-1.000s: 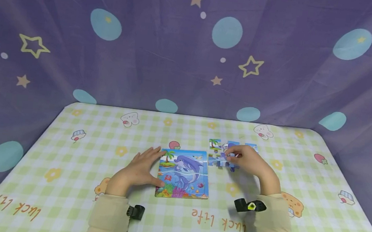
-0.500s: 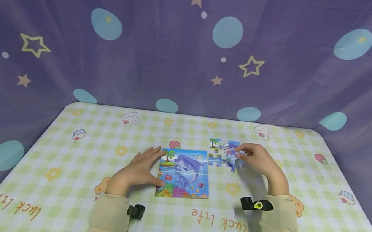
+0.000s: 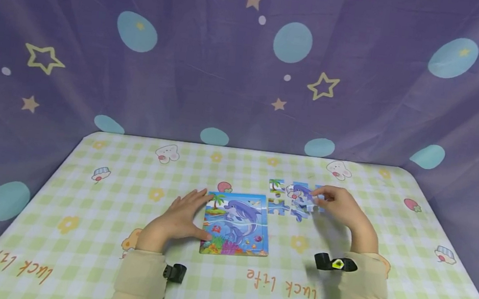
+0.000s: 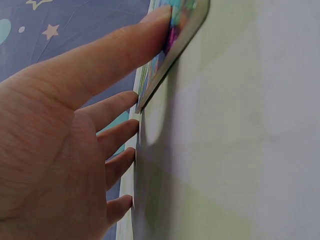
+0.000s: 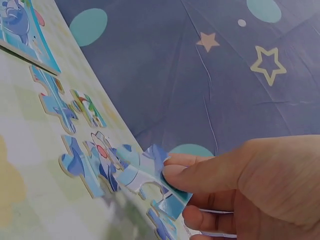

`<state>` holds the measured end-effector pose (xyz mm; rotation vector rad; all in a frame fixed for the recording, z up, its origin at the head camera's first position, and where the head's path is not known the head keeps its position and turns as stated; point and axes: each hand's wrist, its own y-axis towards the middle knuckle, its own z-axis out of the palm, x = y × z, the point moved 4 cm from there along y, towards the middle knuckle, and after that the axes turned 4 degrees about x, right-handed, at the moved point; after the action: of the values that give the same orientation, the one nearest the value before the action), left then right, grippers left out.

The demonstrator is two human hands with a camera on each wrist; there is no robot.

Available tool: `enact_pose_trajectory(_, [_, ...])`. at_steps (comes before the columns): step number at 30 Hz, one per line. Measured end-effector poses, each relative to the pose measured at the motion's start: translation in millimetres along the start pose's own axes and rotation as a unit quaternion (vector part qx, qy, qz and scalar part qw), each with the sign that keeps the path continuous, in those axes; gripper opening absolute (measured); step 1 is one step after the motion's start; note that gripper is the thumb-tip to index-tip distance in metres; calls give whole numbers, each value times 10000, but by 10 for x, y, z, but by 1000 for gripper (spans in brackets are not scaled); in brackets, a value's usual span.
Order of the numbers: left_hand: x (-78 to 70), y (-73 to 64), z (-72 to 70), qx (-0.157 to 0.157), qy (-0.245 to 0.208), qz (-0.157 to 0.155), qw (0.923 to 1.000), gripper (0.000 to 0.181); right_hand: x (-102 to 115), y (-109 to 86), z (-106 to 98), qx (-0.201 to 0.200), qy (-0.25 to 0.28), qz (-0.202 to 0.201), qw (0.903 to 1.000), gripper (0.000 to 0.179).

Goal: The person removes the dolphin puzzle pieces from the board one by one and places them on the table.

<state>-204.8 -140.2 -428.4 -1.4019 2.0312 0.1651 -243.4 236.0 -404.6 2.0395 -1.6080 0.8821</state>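
A square jigsaw board (image 3: 237,225) with a dolphin, palm and coral picture lies on the table. My left hand (image 3: 178,216) is at its left side, fingers spread; in the left wrist view the thumb (image 4: 115,52) rests on the board's edge and the other fingertips reach the tabletop. My right hand (image 3: 341,210) pinches a blue and white puzzle piece (image 5: 140,167) between thumb and forefinger, tilted over the loose pieces. Beneath and beside it lie a palm-tree piece (image 3: 276,186), a blue piece (image 3: 278,207) and several others, partly hidden by the hand.
A green-and-white checked cloth (image 3: 78,239) with printed flowers and lettering covers the table. Behind it hangs a purple curtain (image 3: 175,93) with stars and ovals. Loose pieces lie just right of the board, close to its upper right corner.
My right hand has shifted rightward over the loose pieces, uncovering more of those nearest the board. The left hand and the board have stayed in place.
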Motion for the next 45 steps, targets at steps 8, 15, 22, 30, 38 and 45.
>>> enact_pose_trajectory(8, [-2, -3, 11, -4, -12, 3, 10000, 103, -70, -45, -35, -47, -22, 50, 10000, 19])
enact_pose_trajectory(15, [-10, -19, 22, 24, -17, -11, 10000, 102, -144, -54, -21, 155, -35, 365, 9992, 19])
enact_pose_trajectory(22, [-22, -30, 27, 35, -53, -48, 10000, 101, -244, -41, 21, 226, -55, 744, 9970, 21])
enact_pose_trajectory(30, [-9, -28, 14, -4, -61, -77, 10000, 101, -312, -32, 28, 123, 14, 1051, 9944, 23])
enact_pose_trajectory(38, [-6, -27, -3, -14, -67, -39, 10000, 102, -280, -38, -13, -70, -27, 1293, 9916, 27])
enact_pose_trajectory(45, [-12, -12, -9, -5, -80, -36, 10000, 103, -227, -7, -22, -234, -4, 1119, 9934, 26])
